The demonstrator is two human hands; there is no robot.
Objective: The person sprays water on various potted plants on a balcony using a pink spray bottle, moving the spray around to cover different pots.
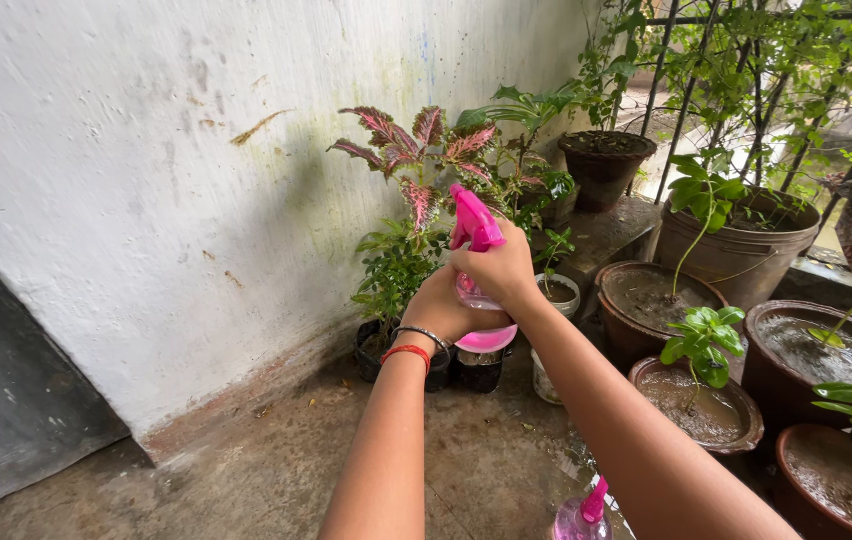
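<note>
Against the stained white wall (146, 180), both hands grip an upright pink sprayer (474, 232), its nozzle toward the red-leaved plant (411, 150) just beyond: left hand (443, 310) wrapped round its base, right hand (499, 268) closed on the neck.

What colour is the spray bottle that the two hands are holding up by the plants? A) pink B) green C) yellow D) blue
A: the spray bottle has a bright pink trigger head and a pink base, gripped by the left hand and the right hand in front of the red-leaved plant.
</note>
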